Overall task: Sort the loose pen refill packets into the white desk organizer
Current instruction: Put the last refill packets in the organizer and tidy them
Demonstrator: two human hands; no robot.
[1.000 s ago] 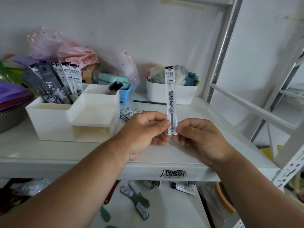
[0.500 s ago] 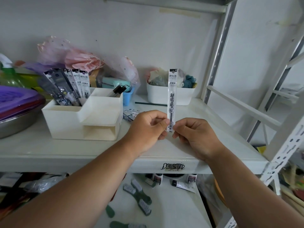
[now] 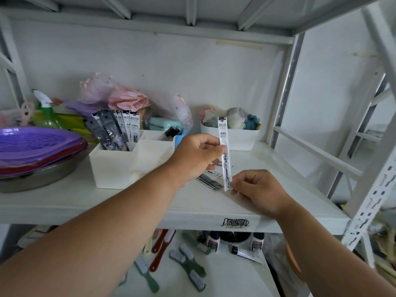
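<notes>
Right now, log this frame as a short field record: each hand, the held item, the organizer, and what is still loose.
left hand: pinches the held refill packet near its middle
right hand: pinches its bottom end
held refill packet: upright, above the shelf
white desk organizer: several packets standing in its rear left compartment
loose packets: lying on the shelf beside the organizer

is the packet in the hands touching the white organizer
Apart. The head view shows the packet held upright by both hands, with shelf visible between it and the organizer.
</notes>
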